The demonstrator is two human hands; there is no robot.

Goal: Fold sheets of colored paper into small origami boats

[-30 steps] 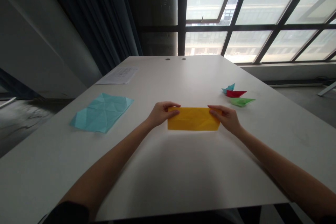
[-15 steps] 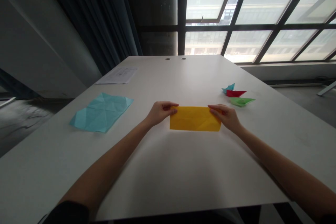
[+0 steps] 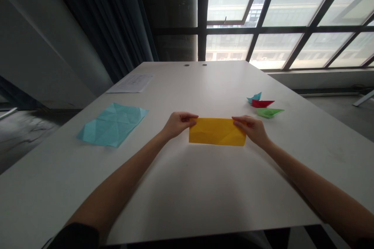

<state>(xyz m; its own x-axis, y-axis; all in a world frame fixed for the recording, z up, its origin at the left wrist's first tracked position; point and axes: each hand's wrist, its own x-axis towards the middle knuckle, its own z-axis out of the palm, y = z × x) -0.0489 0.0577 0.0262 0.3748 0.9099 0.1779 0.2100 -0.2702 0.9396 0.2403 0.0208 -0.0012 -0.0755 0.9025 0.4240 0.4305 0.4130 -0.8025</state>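
The left hand (image 3: 177, 123) and right hand (image 3: 251, 129) each pinch an end of the yellow paper (image 3: 217, 131), a creased rectangle lying flat on the smooth white table (image 3: 204, 186). 3 small paper boats (image 3: 261, 104) sit near the right hand.

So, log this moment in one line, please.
left hand: pinches yellow paper left end | right hand: pinches right end | paper: on table

A creased light-blue sheet (image 3: 113, 124) lies flat on the white table (image 3: 204, 186), well to the left of my left hand (image 3: 177, 124). Farther out on that side lies a printed white page (image 3: 131, 83). Just beyond my right hand (image 3: 253, 129) three small folded figures sit close together: blue figure (image 3: 254, 97), red figure (image 3: 262, 103) and green figure (image 3: 269, 112), the green one nearest.
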